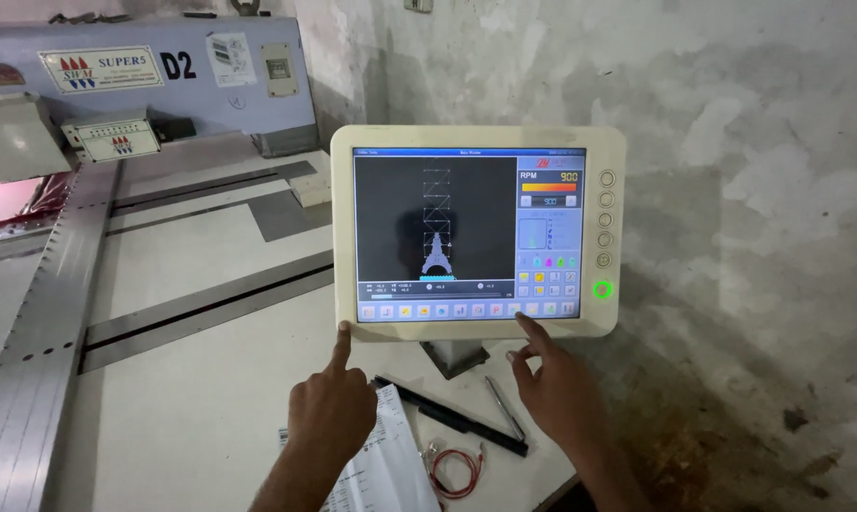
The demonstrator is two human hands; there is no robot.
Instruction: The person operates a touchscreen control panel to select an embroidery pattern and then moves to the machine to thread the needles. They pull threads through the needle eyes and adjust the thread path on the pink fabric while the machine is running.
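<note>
Cream screen point(478, 232) glows; our left hand point(331, 406) and right hand point(553, 387), holding nothing, press forefingers on its lower edge.

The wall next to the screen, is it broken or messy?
The wall looks worn: its grey plaster is patchy and peeling, with dark rusty stains low down beside the right hand. The touchscreen panel itself looks whole and sits straight.
</note>
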